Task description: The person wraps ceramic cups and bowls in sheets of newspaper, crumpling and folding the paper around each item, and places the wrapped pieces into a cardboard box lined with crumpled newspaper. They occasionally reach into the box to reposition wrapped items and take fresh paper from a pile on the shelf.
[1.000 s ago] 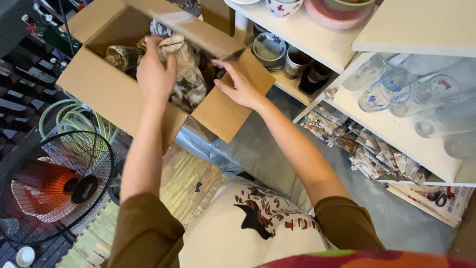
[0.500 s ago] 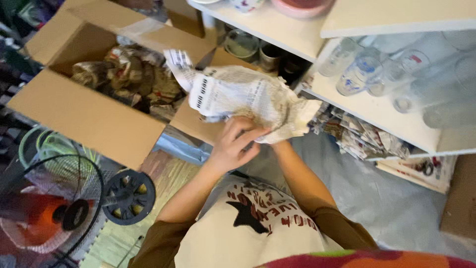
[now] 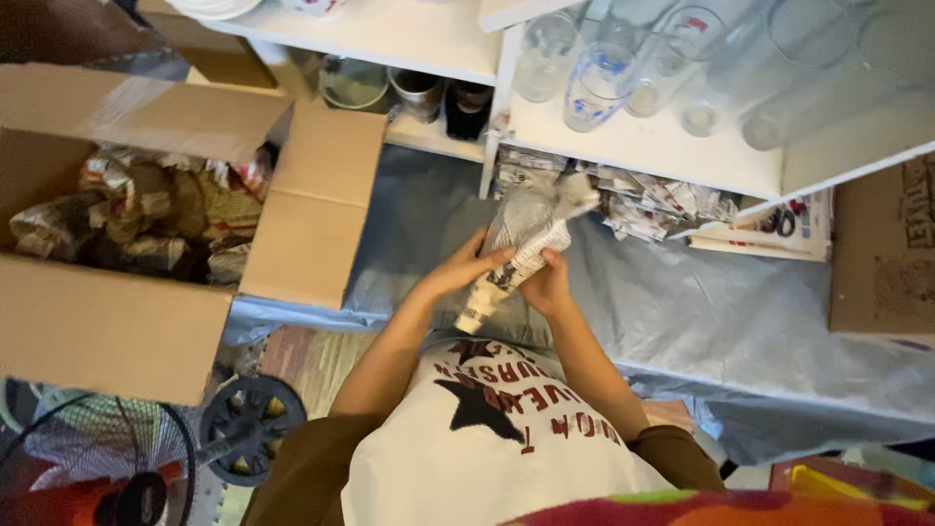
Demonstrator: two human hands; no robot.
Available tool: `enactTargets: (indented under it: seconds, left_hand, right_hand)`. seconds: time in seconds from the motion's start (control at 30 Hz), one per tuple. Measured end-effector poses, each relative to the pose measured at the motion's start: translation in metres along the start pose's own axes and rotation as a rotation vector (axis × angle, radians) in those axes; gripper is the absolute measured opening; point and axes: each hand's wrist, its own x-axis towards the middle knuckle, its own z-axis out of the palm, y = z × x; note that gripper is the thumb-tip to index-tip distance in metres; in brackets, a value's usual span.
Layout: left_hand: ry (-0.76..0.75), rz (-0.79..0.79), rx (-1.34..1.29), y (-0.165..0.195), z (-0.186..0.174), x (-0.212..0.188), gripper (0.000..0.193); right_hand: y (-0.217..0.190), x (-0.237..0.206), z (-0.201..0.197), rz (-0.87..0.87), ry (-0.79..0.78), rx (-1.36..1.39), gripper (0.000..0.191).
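Both of my hands hold a long bundle wrapped in crumpled newspaper (image 3: 521, 248) above a blue sheet on the floor. My left hand (image 3: 466, 268) grips its left side near the lower end. My right hand (image 3: 548, 282) closes on its right side. What the paper wraps is hidden. To the left stands an open cardboard box (image 3: 117, 331) with several more paper-wrapped bundles (image 3: 146, 214) inside.
A white shelf (image 3: 672, 151) ahead carries several clear drinking glasses (image 3: 594, 83); crumpled newspaper lies under it. Tins and jars sit on a lower shelf (image 3: 419, 93). A floor fan (image 3: 107, 468) stands at bottom left. Another cardboard box (image 3: 881, 253) is at the right.
My hands lifted a newspaper-wrapped bundle out of the box and brought it right, in front of the shelf. The view shifted right with them.
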Motion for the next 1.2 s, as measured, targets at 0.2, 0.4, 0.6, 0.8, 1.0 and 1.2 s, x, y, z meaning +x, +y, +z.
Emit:
enactTargets:
  seconds: [0.2, 0.4, 0.6, 0.8, 1.0, 1.2]
  left_hand:
    - [0.215, 0.206, 0.094, -0.055, 0.018, 0.025, 0.041]
    - [0.072, 0.263, 0.175, -0.01, 0.024, 0.003, 0.015]
    - [-0.247, 0.654, -0.112, 0.028, 0.069, -0.022, 0.016]
    - [0.527, 0.433, -0.326, -0.016, 0.022, 0.008, 0.034]
    - [-0.002, 0.064, -0.16, -0.079, 0.029, 0.023, 0.036]
    - [0.193, 0.215, -0.052, -0.085, 0.024, 0.032, 0.039]
  right_hand:
    - [0.0, -0.019, -0.01, -0.093, 0.179, 0.016, 0.06]
    - [-0.002, -0.022, -0.019, -0.032, 0.274, 0.036, 0.063]
    - [0.021, -0.03, -0.017, -0.187, 0.087, -0.006, 0.062]
    - [0.029, -0.021, -0.011, -0.137, 0.116, -0.143, 0.071]
    - [0.042, -0.015, 0.002, -0.116, 0.12, -0.272, 0.08]
    - [0.031, -0.004, 0.002, -0.077, 0.167, -0.466, 0.089]
